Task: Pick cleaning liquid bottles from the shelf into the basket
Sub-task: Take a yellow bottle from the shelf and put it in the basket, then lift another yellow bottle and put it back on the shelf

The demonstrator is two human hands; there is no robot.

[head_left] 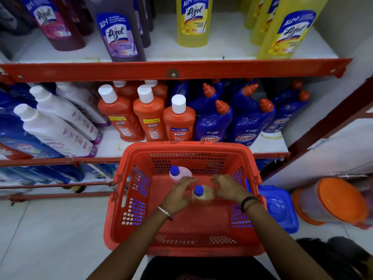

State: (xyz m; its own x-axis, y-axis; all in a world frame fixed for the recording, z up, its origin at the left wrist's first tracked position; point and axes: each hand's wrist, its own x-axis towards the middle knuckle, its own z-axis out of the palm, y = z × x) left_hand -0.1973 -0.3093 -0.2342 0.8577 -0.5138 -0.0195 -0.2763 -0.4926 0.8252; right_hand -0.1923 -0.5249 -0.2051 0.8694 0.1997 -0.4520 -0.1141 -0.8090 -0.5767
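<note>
A red plastic basket (181, 245) stands on the floor in front of the shelf. Inside it are two upright bottles with blue caps: a pink one (180, 173) at the back and a pale yellow one (202, 196) in the middle. My left hand (178, 194) touches the yellow bottle's left side with its fingers spread around it. My right hand (228, 187) is at the bottle's right side, fingers curled; whether it grips the bottle is unclear. Orange Bactin bottles (150, 116) and blue Bactin bottles (214, 122) stand on the shelf just behind the basket.
The upper shelf holds purple (119, 35) and yellow Lizol bottles (193, 21). White bottles (54, 126) lean at the left of the lower shelf. A blue lidded container (280, 209) and an orange-lidded jar (333, 203) sit right of the basket. The red shelf rail (173, 70) juts forward.
</note>
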